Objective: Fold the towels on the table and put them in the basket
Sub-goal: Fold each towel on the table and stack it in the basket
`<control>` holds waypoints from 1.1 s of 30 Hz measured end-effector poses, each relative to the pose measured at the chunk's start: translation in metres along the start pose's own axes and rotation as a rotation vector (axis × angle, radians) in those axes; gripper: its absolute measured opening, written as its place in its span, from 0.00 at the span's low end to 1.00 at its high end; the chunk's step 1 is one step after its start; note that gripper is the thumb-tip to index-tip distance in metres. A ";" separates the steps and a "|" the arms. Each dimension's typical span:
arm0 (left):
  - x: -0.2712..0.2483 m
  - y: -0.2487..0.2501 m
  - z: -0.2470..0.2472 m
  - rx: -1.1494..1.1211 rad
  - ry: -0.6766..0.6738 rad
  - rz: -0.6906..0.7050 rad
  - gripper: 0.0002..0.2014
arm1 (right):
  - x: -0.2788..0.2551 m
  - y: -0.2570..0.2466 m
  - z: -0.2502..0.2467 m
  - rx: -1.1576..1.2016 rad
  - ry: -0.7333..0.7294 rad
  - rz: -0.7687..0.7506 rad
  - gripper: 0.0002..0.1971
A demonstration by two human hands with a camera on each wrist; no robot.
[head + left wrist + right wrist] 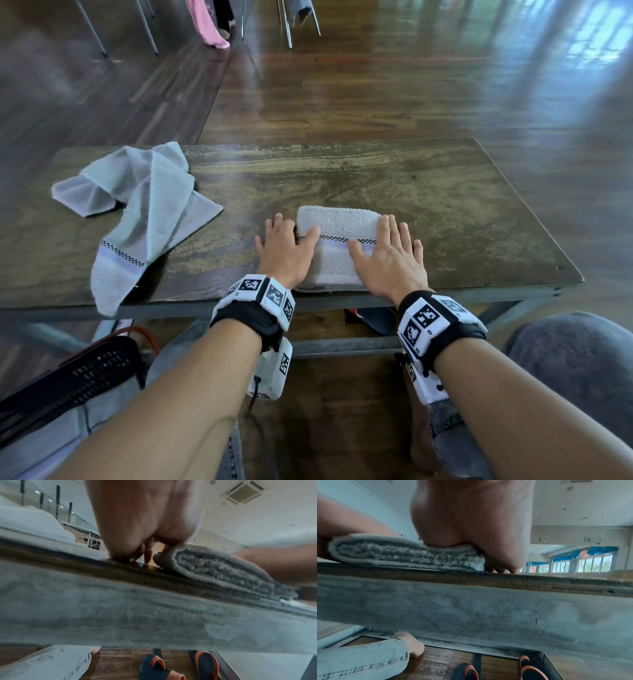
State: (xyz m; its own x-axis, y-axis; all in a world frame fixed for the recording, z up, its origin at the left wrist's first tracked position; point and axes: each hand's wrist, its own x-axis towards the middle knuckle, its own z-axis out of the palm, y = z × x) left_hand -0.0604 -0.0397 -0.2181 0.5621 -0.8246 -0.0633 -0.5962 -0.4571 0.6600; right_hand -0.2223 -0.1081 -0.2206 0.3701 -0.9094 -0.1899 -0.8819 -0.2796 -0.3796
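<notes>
Item: folded towel (337, 246), pale grey terry with a checked band, lying at 6 o'clock on the wooden table (428, 192), its near end at the table's near edge and its long axis running from 6 toward 12 o'clock. Layered folds show at its near end in both wrist views. Left hand (282, 251): flat, fingers extended on the tabletop against the towel's 9 o'clock flank, thumb laid over the checked band; nothing gripped. Right hand (390, 255): flat, palm over the towel's 3 o'clock edge, outer fingers reaching past it onto the table, thumb on top; nothing gripped. Both hands bracket the bundle evenly, neither nearer than the other. Second item: unfolded towel (144, 212), same pattern, crumpled at 9 o'clock on the table, one end hanging over the near edge, well apart from the hands. Receptacle: black perforated basket (96, 373), off the table at about 8 o'clock, beside the left forearm. Judgement: the bundle appears ready for lifting; the basket lies leftward and down, favouring the left hand.
</notes>
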 end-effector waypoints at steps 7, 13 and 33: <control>-0.028 0.010 -0.029 -0.234 0.025 -0.025 0.21 | -0.035 -0.018 -0.002 0.111 0.033 -0.016 0.44; -0.054 0.013 -0.088 -0.570 0.013 -0.131 0.19 | -0.048 -0.043 -0.016 0.454 0.009 -0.038 0.40; -0.200 -0.269 -0.283 -0.797 0.419 -0.446 0.09 | -0.140 -0.335 0.100 0.628 -0.545 -0.535 0.22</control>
State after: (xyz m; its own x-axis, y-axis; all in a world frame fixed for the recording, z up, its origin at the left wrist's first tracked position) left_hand 0.1500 0.3421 -0.1708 0.8884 -0.3784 -0.2599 0.1898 -0.2127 0.9585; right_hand 0.0507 0.1437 -0.1575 0.8974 -0.4005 -0.1848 -0.3028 -0.2547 -0.9184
